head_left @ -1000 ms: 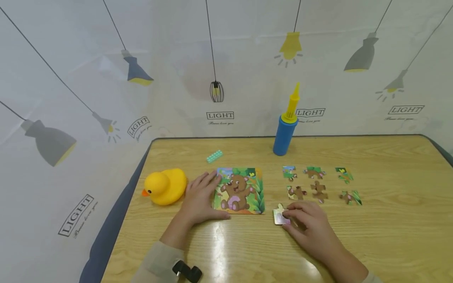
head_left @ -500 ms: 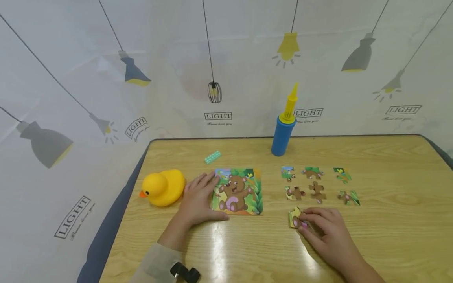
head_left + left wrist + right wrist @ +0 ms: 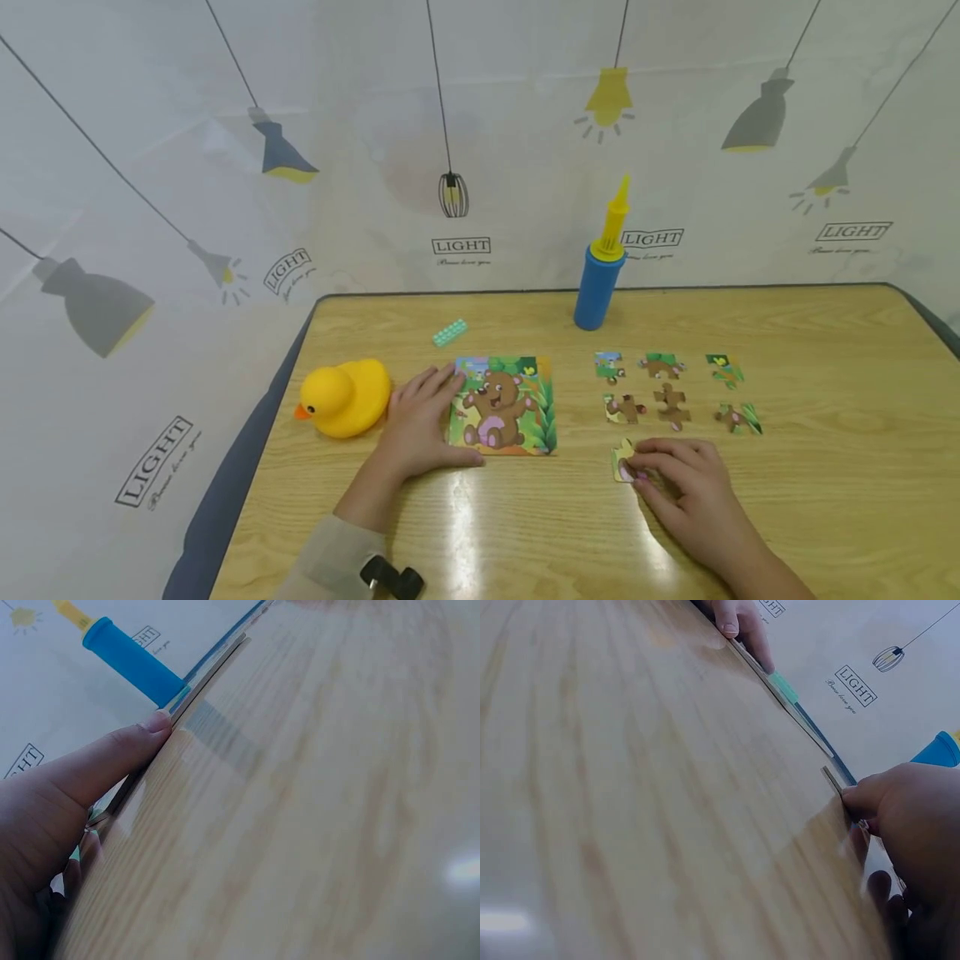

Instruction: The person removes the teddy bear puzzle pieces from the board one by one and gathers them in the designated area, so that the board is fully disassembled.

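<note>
In the head view my left hand (image 3: pixel 422 427) rests spread at the left side of a square bear picture board (image 3: pixel 504 408), its thumb along the lower edge. The left wrist view shows that thumb (image 3: pixel 124 754) against the board's thin side. To the right, my right hand (image 3: pixel 693 496) pinches a yellow-and-pink puzzle piece (image 3: pixel 622 463) by its right side, low over or on the table. From the right wrist the piece appears edge-on as a thin strip (image 3: pixel 831 781) at my fingertips. Several loose puzzle pieces (image 3: pixel 673 408) lie in two rows beyond that hand.
A yellow rubber duck (image 3: pixel 348 398) sits just left of my left hand. Behind the board lies a mint-green toy brick (image 3: pixel 450 332). A blue hand pump (image 3: pixel 598 287) with a yellow nozzle stands near the back edge of the wooden table (image 3: pixel 847 400).
My right hand has moved right with the puzzle piece, away from the board. The piece tilted up half a second ago and now lies flatter. My left hand stays at the board.
</note>
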The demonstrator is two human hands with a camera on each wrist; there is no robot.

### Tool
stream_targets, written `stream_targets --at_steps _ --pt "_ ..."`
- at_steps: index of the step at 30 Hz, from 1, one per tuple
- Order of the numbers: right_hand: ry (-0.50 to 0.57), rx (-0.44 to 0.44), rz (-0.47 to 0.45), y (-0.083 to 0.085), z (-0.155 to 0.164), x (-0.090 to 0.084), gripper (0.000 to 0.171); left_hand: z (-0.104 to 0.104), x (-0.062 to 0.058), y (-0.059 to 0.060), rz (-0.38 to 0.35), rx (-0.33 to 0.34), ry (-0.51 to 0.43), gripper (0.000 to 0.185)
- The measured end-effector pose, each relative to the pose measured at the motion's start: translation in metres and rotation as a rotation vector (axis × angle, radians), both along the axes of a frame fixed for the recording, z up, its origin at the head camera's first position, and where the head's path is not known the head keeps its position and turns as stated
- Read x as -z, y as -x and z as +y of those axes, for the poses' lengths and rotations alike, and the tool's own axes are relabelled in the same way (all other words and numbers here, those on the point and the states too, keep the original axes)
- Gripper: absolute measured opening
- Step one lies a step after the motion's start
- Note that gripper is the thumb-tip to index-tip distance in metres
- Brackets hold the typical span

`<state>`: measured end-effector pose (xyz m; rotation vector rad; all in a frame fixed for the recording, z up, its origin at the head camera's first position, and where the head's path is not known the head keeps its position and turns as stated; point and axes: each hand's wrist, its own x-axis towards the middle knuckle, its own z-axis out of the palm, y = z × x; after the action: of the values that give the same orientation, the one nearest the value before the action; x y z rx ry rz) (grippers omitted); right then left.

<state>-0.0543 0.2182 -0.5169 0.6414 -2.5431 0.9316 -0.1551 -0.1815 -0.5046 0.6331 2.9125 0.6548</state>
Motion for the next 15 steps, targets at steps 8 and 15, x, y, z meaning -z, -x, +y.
stream_targets --at_steps 8,15 --pt "0.005 0.012 -0.022 0.0007 -0.0024 -0.0032 0.032 -0.001 0.004 0.0021 0.007 -0.003 -0.008 0.132" --pt "0.008 0.021 -0.011 0.0007 -0.0029 -0.0039 0.034 -0.0005 0.0022 0.0015 -0.005 0.0 -0.005 0.132"
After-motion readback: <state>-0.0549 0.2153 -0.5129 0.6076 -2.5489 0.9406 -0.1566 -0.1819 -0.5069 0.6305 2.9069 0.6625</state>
